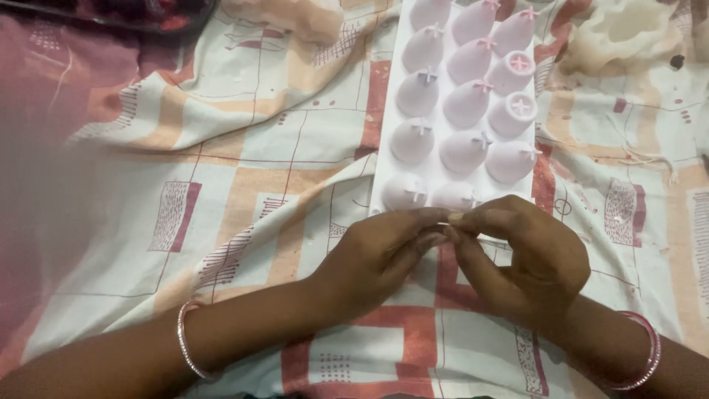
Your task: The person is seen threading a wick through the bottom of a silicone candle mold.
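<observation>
While resting on the patterned pink-and-cream cloth (244, 148), the left hand (377, 255) and right hand (521, 255) are pinching something tiny between meeting fingertips beside the white plastic tray (384, 148) of pale cone moulds (465, 103).

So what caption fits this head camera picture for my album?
Two hands pinch something tiny beside a white tray of pale cone shapes.

white mould tray (384, 155) lies flat on the patterned cloth, long axis running away from the camera, near end just beyond the fingertips. holds pale pink cone-shaped pieces (465, 103) in three columns, most tips up with a small cross on top; two in the right column look like short cylinders (512, 112). whatever is pinched between the fingertips is too small to tell.
</observation>
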